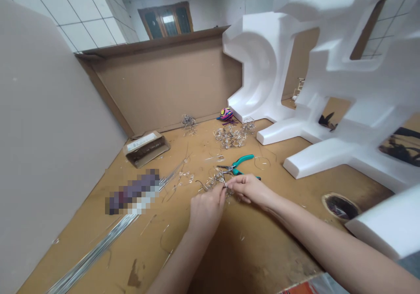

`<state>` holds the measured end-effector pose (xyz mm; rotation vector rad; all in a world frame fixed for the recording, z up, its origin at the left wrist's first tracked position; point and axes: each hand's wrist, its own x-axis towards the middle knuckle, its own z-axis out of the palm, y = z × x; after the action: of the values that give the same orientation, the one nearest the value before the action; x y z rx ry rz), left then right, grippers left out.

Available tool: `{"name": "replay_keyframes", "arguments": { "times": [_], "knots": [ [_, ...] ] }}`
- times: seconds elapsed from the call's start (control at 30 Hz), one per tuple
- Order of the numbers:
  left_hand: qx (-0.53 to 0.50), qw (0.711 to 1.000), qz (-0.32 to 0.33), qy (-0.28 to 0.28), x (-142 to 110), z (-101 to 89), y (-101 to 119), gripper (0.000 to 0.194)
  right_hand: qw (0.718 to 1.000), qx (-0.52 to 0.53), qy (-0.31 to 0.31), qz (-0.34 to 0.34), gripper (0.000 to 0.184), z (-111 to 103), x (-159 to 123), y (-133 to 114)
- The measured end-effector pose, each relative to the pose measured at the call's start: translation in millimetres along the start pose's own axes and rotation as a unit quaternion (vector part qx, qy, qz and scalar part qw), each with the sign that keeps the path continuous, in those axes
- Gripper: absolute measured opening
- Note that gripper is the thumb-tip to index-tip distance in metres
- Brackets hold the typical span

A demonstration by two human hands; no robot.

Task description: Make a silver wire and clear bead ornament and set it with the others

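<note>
My left hand (207, 208) and my right hand (251, 190) meet above the tabletop, fingertips nearly touching. Both are closed in a pinch on a thin wire (225, 183), whose short shiny end sticks up between them; its full shape is hidden by the fingers. Just beyond my fingers, and partly behind them, lies a tangle of bent wire pieces (210, 182). Pliers with green handles (243, 159) rest beside that tangle, jaws pointing left. A few small clear rings or beads (190, 178) are scattered to the left.
A bundle of straight wires (108, 237) runs along the left, beside a pixelated dark object (134, 191). An open small box (147, 148), heaped wire pieces (231, 136) and a colourful bundle (226, 114) sit farther back. White moulded foam (272, 132) stands right, near a round hole (341, 206).
</note>
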<state>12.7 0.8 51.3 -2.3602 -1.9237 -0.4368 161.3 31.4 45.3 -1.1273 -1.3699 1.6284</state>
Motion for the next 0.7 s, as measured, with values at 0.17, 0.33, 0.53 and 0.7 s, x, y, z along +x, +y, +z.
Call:
{"name": "replay_keyframes", "arguments": {
  "times": [0.17,0.33,0.53,0.7],
  "knots": [
    [-0.018,1.000,0.008,0.014,-1.0,-5.1,-0.7,0.022,0.991,-0.130,0.009,-0.039,0.017,-2.7,-4.3,-0.4],
    [-0.123,0.991,0.019,0.045,-2.7,-3.3,-3.1,0.018,0.950,-0.287,0.034,-0.119,0.016,-9.5,-9.7,-2.9],
    [-0.204,0.979,-0.027,0.015,0.2,-6.9,-3.8,0.025,0.945,-0.244,0.094,-0.196,0.017,-7.3,-10.6,-10.5],
    [-0.286,0.957,-0.029,-0.023,1.6,-4.3,-5.1,0.022,0.985,-0.067,-0.011,-0.157,0.028,-2.2,-13.7,-13.4]
  ]
}}
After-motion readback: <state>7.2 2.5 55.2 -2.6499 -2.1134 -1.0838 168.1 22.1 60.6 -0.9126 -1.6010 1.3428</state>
